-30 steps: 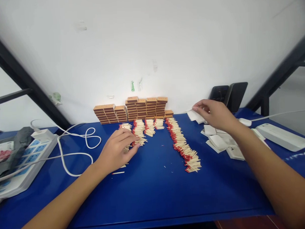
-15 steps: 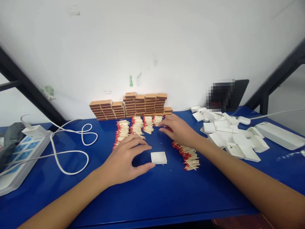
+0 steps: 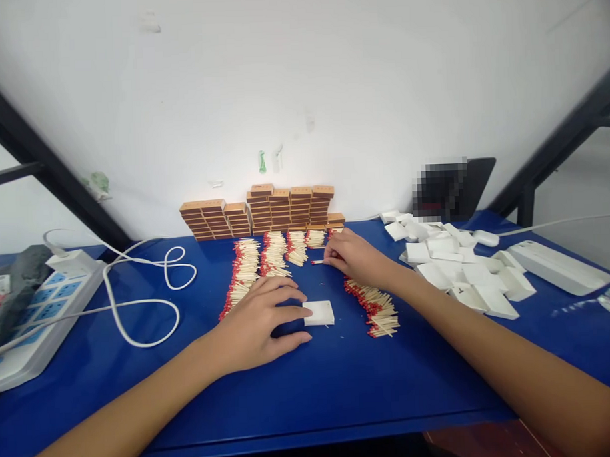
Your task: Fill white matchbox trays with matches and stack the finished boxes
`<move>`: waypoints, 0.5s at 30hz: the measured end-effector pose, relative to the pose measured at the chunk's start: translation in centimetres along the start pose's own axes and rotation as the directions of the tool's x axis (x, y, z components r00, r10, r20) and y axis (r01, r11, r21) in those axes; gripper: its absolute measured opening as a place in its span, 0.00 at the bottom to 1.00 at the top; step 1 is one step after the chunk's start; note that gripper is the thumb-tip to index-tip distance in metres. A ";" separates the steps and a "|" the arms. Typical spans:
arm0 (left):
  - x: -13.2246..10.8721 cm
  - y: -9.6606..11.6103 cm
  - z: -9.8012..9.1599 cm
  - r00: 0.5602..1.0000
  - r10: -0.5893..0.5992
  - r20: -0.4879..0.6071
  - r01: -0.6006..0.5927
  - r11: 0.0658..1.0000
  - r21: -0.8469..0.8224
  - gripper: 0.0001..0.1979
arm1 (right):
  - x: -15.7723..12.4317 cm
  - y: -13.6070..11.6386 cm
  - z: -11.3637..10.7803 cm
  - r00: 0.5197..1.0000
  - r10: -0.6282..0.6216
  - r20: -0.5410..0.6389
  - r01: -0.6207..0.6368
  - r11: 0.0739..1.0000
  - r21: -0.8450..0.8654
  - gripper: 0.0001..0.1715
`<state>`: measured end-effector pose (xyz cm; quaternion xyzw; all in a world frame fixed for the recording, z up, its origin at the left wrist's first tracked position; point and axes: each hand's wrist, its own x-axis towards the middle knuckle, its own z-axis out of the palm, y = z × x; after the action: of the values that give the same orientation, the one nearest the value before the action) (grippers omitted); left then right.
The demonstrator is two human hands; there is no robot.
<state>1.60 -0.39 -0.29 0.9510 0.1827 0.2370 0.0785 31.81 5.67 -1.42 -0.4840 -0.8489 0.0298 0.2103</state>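
A white matchbox tray [image 3: 320,313] lies on the blue table in front of me. Fingers apart, my left hand [image 3: 261,323] rests at the tray's left side, one fingertip at its edge. My right hand [image 3: 359,256] is pinched on matches; a red tip [image 3: 314,262] pokes out to the left of the fingers, and how many are held I cannot tell. Under and beside the right wrist runs a row of red-headed matches [image 3: 375,309]. More rows of matches [image 3: 273,253] lie beyond and beside my left hand, which partly covers the nearest one.
Stacked brown matchboxes [image 3: 289,209] stand along the wall. To the right lies a heap of white trays [image 3: 454,266], with a long white box [image 3: 561,267] and a dark tablet-like panel [image 3: 476,189] near it. At left are a power strip [image 3: 52,307] and a looped white cable [image 3: 175,313].
My right hand's fingers have closed, and a match tip now shows at them. My left hand has come up to the tray's edge, its fingers a little more spread.
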 end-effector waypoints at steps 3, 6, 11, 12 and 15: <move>-0.1 -0.1 0.1 1.000 0.010 -0.017 -0.010 1.000 -0.022 0.12 | -0.7 -0.8 -0.8 1.000 -0.012 0.014 0.012 1.000 0.026 0.09; 0.0 0.0 0.3 0.999 0.005 -0.036 -0.006 0.999 -0.036 0.10 | -1.6 -2.1 -1.9 1.000 -0.020 0.017 0.019 0.998 0.068 0.08; 0.0 -0.2 0.3 0.998 -0.020 -0.054 0.018 0.999 -0.043 0.07 | -3.0 -4.6 -3.3 0.997 -0.080 -0.005 0.080 0.991 0.109 0.10; 0.0 -0.3 0.3 0.998 -0.029 -0.048 0.026 0.999 -0.045 0.07 | -3.1 -4.9 -3.4 0.995 -0.094 -0.012 0.095 0.989 0.112 0.09; -0.1 -0.8 0.1 0.996 -0.077 -0.053 0.075 0.997 -0.033 0.08 | -3.2 -5.3 -3.2 0.994 -0.109 0.008 0.107 0.989 0.106 0.08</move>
<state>1.35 0.28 -0.56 0.9353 0.2172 0.2621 0.0972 30.18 -0.34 1.78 -0.4252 -0.8726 0.0666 0.2309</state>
